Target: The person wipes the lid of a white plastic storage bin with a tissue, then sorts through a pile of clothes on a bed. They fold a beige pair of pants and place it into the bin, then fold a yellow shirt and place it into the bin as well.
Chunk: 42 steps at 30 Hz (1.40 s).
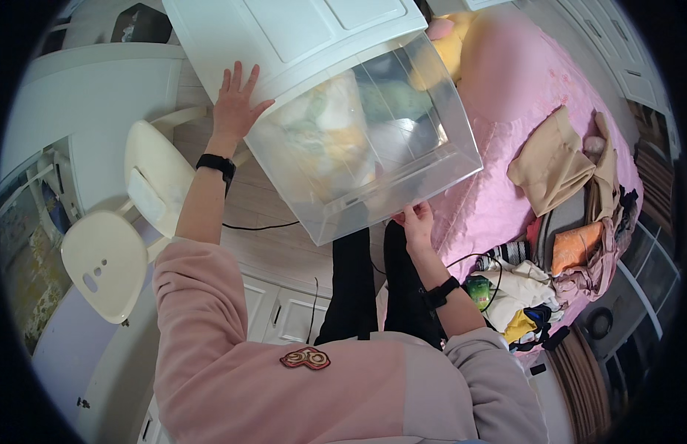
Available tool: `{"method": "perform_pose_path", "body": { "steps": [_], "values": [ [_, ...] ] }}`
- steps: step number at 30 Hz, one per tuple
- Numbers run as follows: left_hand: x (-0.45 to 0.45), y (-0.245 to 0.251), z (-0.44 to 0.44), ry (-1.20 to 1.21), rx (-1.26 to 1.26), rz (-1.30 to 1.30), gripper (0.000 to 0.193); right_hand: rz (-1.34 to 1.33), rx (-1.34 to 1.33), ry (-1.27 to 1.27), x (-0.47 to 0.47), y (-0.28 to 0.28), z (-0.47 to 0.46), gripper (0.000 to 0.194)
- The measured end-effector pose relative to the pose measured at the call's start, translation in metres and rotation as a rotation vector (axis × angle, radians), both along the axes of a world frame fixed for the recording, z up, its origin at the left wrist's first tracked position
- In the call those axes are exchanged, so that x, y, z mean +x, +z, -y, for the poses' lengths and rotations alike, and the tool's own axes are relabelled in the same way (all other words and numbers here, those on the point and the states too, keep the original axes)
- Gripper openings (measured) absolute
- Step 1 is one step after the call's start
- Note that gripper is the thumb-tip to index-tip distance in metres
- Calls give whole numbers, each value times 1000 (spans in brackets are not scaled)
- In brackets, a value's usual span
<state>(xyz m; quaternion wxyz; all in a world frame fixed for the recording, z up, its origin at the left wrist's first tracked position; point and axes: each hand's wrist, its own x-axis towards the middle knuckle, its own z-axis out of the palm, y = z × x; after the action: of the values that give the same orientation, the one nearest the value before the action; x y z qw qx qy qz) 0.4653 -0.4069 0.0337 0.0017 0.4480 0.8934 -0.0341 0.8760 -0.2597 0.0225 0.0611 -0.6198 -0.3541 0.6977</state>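
A white plastic storage cabinet stands before me, with a clear plastic drawer pulled out from it. Through the drawer's walls show soft bundles in white, yellow and green, blurred by the plastic. My left hand lies with spread fingers against the cabinet's white panel, near its left edge. At the drawer's near rim, my right hand has its fingers curled and pinched on the edge. A black band circles each wrist.
On the right, a bed with a pink cover holds beige trousers, an orange pouch, a green packet and other clothes. A yellow plush toy sits behind the drawer. A cream chair stands left. Black cables cross the floor.
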Motion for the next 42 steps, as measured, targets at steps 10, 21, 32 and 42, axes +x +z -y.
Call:
{"method": "perform_pose_path", "body": {
  "steps": [10,21,32,42],
  "values": [
    [10,1,2,-3,29,-97,75,172,-81,89,47,-13,-1,14],
    [71,-5,28,401,357,-113,83,195,-168,118,47,-18,-3,18],
    [62,-49,45,1015,664,586,38,175,-19,148,16,25,-9,24],
    [-26,-47,25,879,402,274,39,122,22,215,-51,15,-24,18]
  ]
}}
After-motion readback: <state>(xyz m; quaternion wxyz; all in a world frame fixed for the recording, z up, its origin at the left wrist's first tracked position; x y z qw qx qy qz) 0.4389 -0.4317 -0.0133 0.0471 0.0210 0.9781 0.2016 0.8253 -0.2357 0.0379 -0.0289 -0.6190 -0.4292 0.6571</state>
